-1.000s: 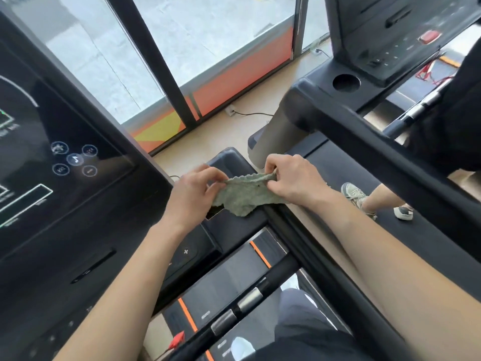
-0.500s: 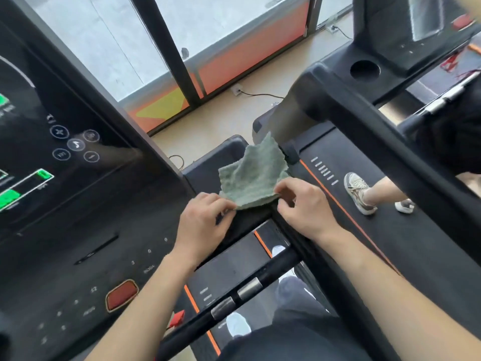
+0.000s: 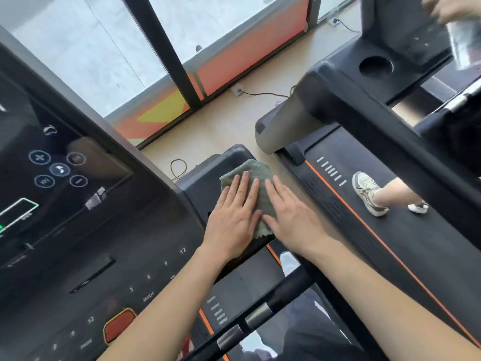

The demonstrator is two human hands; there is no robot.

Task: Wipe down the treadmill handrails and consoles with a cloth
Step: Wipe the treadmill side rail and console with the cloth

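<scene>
A grey-green cloth (image 3: 256,170) lies spread flat on the right end of my treadmill's black console shelf (image 3: 203,183). My left hand (image 3: 234,214) presses on its left part with straight fingers. My right hand (image 3: 289,212) lies flat beside it on the cloth's right edge, fingers straight too. The dark console screen (image 3: 57,168) with lit round icons fills the left. A black crossbar handrail (image 3: 260,311) with metal sensor plates runs below my forearms.
A second treadmill (image 3: 364,100) stands to the right, where another person's sneakers (image 3: 369,194) are on the belt and a hand holds a bottle (image 3: 466,40) at the top right. Cables (image 3: 179,168) lie on the floor by the window wall.
Both hands let go of the pinched cloth, laid it flat on the console shelf and now press it with open palms. The view has tilted downward.
</scene>
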